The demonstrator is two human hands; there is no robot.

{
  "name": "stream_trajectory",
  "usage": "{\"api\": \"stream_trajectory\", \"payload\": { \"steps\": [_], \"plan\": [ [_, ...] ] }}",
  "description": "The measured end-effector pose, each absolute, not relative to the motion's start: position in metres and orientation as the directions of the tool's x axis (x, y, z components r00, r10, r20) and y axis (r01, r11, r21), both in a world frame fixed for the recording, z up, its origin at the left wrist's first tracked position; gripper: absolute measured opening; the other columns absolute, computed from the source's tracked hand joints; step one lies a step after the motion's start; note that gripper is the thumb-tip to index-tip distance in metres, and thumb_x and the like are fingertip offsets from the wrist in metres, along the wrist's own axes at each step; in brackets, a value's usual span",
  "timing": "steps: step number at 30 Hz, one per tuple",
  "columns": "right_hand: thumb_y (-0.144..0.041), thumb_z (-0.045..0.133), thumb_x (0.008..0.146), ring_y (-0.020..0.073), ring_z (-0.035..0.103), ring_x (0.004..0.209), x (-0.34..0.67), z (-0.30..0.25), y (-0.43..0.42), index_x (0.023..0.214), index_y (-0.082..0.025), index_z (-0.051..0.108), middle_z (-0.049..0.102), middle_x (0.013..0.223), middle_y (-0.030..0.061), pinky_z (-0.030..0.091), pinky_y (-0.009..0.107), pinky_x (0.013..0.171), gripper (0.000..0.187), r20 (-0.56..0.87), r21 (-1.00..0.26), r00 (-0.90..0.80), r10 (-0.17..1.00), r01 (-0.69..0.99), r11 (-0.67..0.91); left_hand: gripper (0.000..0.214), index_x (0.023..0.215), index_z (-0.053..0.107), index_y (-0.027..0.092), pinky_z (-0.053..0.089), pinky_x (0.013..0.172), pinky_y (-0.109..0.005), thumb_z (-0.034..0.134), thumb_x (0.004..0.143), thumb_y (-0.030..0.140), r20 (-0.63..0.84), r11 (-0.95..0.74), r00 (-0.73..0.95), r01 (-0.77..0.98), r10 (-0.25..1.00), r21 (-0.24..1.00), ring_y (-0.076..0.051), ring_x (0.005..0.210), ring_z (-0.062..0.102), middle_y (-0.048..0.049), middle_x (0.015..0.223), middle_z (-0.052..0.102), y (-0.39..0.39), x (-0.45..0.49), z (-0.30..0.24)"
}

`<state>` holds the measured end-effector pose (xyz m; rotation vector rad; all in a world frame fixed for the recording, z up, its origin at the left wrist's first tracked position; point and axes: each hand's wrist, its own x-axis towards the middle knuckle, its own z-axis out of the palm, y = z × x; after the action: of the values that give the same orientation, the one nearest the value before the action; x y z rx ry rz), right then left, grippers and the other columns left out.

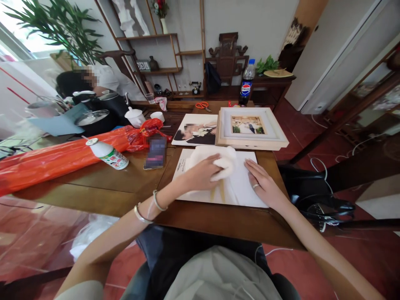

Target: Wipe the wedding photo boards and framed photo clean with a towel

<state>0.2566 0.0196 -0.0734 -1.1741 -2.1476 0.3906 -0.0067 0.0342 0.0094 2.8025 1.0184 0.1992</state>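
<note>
A large white photo print [240,189] lies flat on the wooden table [215,221] in front of me. My left hand [201,173] is closed on a crumpled white cloth [223,162] and presses it onto the print's upper part. Fingers flat and slightly spread, my right hand [262,185] rests on the print's right side; a ring shows on one finger. Just behind the print sit a framed photo [250,127] in a pale wooden frame and an unframed photo print [195,131].
A phone [155,153], a small white bottle [108,154] and a long orange plastic bag [59,158] lie to the left. Scissors [202,105] and a cola bottle [246,87] stand further back. Another person [78,81] sits at far left. A black bag [312,196] hangs by the table's right edge.
</note>
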Motion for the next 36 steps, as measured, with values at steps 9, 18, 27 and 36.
{"api": "stream_trajectory", "payload": {
  "steps": [9, 18, 27, 36],
  "plan": [
    [-0.028, 0.035, 0.099, 0.0248, 0.031, 0.142, 0.253, -0.072, 0.018, 0.145, -0.021, 0.042, 0.041, 0.151, 0.0099, 0.03, 0.052, 0.116, 0.047, 0.399, -0.556, -0.372, 0.838, 0.629, 0.543, 0.015, 0.088, 0.059, 0.013, 0.049, 0.085, -0.035, 0.048, 0.078, 0.015, -0.111, -0.644, 0.668, 0.742, 0.736, 0.187, -0.025, 0.095, 0.061, -0.0111, 0.096, 0.065, 0.079, -0.029, 0.034],
    [-0.03, 0.035, 0.099, 0.0257, 0.034, 0.141, 0.254, -0.071, 0.019, 0.142, -0.016, 0.046, 0.046, 0.147, 0.0135, 0.031, 0.051, 0.116, 0.047, 0.387, -0.548, -0.367, 0.846, 0.646, 0.531, 0.012, 0.079, 0.055, 0.015, 0.045, 0.068, -0.029, 0.047, 0.073, 0.009, -0.101, -0.76, 0.792, 0.608, 0.602, 0.23, -0.02, 0.084, 0.06, -0.0092, 0.091, 0.064, 0.095, 0.025, 0.038],
    [-0.03, 0.035, 0.099, 0.0259, 0.031, 0.142, 0.252, -0.071, 0.018, 0.146, -0.023, 0.041, 0.04, 0.152, 0.0085, 0.029, 0.054, 0.117, 0.048, 0.388, -0.562, -0.368, 0.845, 0.633, 0.533, 0.025, 0.076, 0.061, 0.014, 0.044, 0.068, -0.029, 0.051, 0.09, 0.033, -0.09, -0.705, 0.721, 0.692, 0.687, 0.157, -0.018, 0.075, 0.06, -0.0059, 0.077, 0.065, 0.08, -0.019, 0.037],
    [-0.03, 0.034, 0.098, 0.0298, 0.038, 0.137, 0.255, -0.074, 0.02, 0.142, -0.02, 0.045, 0.049, 0.143, 0.0128, 0.033, 0.056, 0.113, 0.046, 0.38, -0.517, -0.372, 0.847, 0.674, 0.528, 0.038, 0.098, 0.064, 0.011, 0.045, 0.083, -0.03, 0.04, 0.099, 0.041, -0.005, -0.834, 0.852, 0.514, 0.524, 0.201, -0.021, 0.092, 0.062, -0.0098, 0.096, 0.069, 0.096, 0.059, 0.032]
  ]
}}
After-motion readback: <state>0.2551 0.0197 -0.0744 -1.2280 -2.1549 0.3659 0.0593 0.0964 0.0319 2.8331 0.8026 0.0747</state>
